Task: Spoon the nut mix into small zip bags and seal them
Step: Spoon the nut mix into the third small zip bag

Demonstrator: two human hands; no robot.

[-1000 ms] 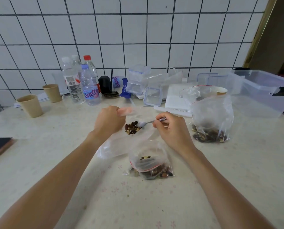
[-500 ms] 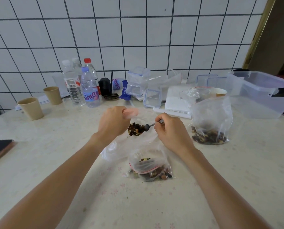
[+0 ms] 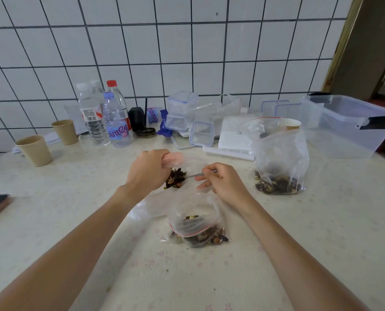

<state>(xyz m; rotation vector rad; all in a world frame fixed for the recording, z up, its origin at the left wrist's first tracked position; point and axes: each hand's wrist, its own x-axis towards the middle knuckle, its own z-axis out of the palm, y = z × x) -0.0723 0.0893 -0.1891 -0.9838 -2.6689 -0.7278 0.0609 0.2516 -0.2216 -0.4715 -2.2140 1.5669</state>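
The left hand (image 3: 150,170) pinched the rim of a small bag (image 3: 182,173) at the table's (image 3: 321,232) middle, its grip clenched on the plastic. The right hand (image 3: 223,184) held a spoon (image 3: 198,175), bowl buried in nut mix (image 3: 175,178) inside that bag. A limp mouth could fold and scatter nuts. A filled bag (image 3: 199,227) lay nearer, a larger bag (image 3: 279,164) right.

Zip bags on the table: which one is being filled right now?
The bag held up by the left hand, with the right hand's spoon inside. The other two bags rest untouched.
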